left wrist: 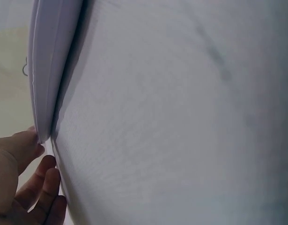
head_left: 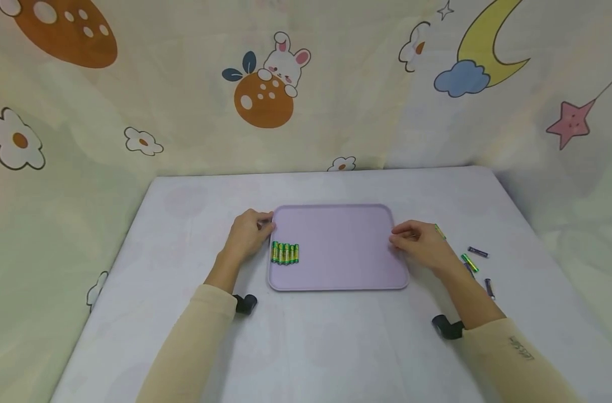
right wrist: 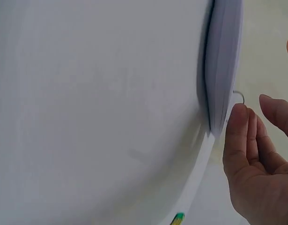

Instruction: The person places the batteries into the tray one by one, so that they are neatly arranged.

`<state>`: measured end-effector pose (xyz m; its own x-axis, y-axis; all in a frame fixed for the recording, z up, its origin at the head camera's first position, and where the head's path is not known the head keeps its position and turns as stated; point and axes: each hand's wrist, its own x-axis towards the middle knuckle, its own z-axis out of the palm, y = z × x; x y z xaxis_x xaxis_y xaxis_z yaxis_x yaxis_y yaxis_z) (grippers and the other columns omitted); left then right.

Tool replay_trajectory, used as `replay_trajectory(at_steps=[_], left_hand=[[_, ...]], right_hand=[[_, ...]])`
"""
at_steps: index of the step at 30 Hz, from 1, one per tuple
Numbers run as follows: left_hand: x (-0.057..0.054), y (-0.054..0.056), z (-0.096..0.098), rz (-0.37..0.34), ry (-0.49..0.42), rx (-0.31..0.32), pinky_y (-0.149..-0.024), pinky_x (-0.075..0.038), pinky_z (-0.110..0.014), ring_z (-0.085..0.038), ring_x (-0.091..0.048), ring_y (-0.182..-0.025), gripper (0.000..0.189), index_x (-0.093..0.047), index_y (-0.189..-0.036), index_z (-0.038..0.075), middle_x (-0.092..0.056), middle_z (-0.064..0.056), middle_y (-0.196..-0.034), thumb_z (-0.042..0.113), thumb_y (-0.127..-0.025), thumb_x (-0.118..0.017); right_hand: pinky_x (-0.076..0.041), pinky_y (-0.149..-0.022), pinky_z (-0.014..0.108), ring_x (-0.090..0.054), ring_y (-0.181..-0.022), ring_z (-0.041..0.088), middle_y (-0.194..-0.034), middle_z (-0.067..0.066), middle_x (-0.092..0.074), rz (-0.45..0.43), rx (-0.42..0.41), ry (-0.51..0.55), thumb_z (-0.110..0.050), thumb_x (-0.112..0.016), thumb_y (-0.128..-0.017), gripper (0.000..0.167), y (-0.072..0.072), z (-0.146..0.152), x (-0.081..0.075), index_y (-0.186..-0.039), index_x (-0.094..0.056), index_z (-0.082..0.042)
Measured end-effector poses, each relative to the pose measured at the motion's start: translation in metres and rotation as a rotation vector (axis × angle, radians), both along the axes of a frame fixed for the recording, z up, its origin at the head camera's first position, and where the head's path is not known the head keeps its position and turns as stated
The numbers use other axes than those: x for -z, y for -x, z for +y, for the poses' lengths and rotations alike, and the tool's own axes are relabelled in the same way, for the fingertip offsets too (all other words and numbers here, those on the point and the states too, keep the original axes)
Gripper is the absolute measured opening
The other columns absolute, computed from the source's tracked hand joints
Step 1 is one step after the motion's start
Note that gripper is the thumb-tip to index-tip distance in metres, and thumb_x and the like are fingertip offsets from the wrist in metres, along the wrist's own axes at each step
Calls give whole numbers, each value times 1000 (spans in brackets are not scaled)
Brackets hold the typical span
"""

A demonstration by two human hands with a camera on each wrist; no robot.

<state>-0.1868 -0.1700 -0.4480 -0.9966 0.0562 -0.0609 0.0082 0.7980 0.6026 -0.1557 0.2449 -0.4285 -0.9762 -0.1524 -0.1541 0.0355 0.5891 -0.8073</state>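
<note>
Beige cloth sleeves (head_left: 185, 350) lie nearest in the head view, above a white-covered bench (head_left: 336, 347). On it sits a lilac, round-cornered rectangular tray (head_left: 343, 246), with five green-and-yellow cylindrical batteries (head_left: 287, 254) side by side at its left edge; loose dark batteries (head_left: 478, 252) and green ones lie beyond the right hand (head_left: 420, 243). Left wrist view: the left hand (left wrist: 22, 180) pinches the tray's end, other fingers loosely bent. Right wrist view: the right hand's nearly straight fingers meet the opposite end, thumb apart.

The head view looked forward and down across the desk (head_left: 336, 347); each wrist view, low and close, also caught the tray (head_left: 343, 246).
</note>
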Motion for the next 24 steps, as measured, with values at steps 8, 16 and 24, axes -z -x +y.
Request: replay_trajectory(at_steps=[8,16,24], left_hand=[[0,0,-1,4,3,2,-87,-51,-42,-28,-59,-105,40,-65,-139,13,-63,-14,-120,28,-102,-65],[1,0,-1,1,1,3,-88,-51,-41,-27,-59,-104,40,-64,-140,14,-63,-13,-122,28,-102,-65],[3,1,-2,4,-7,7,-88,-51,-41,-27,-59,-105,40,-65,-139,14,-63,-13,-122,28,-102,-66]], right_hand=[[-53,-74,22,-66,-92,14,-113,16,-70,34,48,-107,-37,-67,-100,43,2,35,-14,-126,-65,-3],[-50,-76,25,-61,-105,29,-120,19,-68,65,73,-222,-42,-64,-101,46,0,58,-21,-127,-64,-3],[-53,-79,36,-62,-110,38,-122,22,-67,102,105,-277,-40,-62,-103,48,-2,79,-19,-131,-62,-1]])
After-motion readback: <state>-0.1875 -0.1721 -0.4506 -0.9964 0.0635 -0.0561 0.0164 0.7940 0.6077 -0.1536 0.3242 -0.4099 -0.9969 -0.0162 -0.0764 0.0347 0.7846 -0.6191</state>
